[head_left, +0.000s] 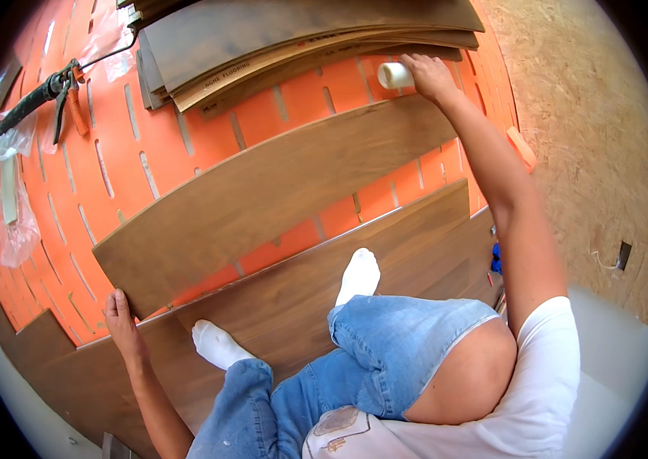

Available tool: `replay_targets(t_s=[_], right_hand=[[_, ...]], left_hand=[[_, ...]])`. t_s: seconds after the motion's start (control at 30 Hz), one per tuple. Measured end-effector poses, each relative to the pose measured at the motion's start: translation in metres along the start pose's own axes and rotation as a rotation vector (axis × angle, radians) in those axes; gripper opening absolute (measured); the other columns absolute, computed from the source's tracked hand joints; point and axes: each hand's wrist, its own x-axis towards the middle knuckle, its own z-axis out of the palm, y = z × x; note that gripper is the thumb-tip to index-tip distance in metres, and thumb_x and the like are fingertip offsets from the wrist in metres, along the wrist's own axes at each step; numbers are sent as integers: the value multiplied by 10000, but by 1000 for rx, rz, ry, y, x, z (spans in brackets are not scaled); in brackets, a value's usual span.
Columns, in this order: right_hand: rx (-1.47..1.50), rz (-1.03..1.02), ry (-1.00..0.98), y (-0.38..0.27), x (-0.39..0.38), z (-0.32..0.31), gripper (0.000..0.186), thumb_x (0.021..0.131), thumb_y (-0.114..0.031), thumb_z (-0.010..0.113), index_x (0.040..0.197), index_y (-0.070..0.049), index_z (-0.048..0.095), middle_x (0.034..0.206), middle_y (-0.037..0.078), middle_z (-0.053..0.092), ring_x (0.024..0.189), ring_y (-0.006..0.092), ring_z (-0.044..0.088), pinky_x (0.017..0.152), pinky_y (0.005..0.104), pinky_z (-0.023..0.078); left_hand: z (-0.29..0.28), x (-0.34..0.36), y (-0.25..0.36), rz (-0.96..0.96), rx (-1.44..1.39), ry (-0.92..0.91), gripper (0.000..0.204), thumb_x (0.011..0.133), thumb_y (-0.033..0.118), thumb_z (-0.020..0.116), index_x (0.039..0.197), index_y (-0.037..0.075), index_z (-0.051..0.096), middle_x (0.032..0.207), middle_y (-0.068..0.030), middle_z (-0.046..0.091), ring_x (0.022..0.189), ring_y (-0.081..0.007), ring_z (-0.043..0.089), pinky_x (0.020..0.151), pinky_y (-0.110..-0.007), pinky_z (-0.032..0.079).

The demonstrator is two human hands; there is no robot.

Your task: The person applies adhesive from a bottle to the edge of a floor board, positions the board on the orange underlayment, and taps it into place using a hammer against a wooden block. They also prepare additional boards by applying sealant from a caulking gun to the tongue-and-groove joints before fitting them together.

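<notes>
A brown wooden floorboard (262, 176) lies at a slant across the orange underlayment, with its near left end close to the laid flooring. At that near left corner, my left hand (123, 325) is closed, its fingers against the board's end. Past the board's far right end reaches my right hand (427, 76), closed on a white roll (395, 75) with a round end showing. Whether that hand also touches the board, I cannot tell. Below the board runs the laid flooring (293, 298), where my feet in white socks (360, 274) rest.
A stack of floorboards (301, 38) sits at the far side. A black caulking gun (52, 92) with an orange handle lies at the far left, near clear plastic wrapping (21, 237). Bare wood-chip board (584, 153) extends on the right. Orange slotted underlayment (117, 168) surrounds the loose board.
</notes>
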Motion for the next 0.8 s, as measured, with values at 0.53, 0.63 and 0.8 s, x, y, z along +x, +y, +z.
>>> replay_targets(t_s=[0.53, 0.63, 0.8], right_hand=[[539, 272, 46, 252, -71, 255, 505, 1045, -398, 455, 1364, -31, 589, 1247, 202, 678, 1199, 281, 625, 989, 397, 498], [963, 339, -96, 177, -53, 253, 589, 1039, -465, 438, 1410, -23, 554, 1319, 168, 645, 1213, 249, 611, 1002, 388, 495], [1335, 549, -458, 126, -86, 142, 723, 1025, -587, 393, 1432, -3, 525, 1385, 157, 599, 1244, 246, 579, 1014, 372, 476]], left_hand=[[-26, 1, -44, 61, 389, 240, 435, 1097, 337, 442, 1254, -29, 618, 1205, -91, 661, 1132, -172, 588, 1003, -330, 450], [-5, -17, 11, 154, 439, 200, 490, 1085, 371, 432, 1266, -36, 637, 1270, -163, 650, 1221, -259, 584, 1080, -378, 424], [-27, -16, 5, 68, 380, 262, 436, 1059, 389, 501, 1013, -15, 659, 804, -124, 627, 797, -202, 589, 780, -353, 475]])
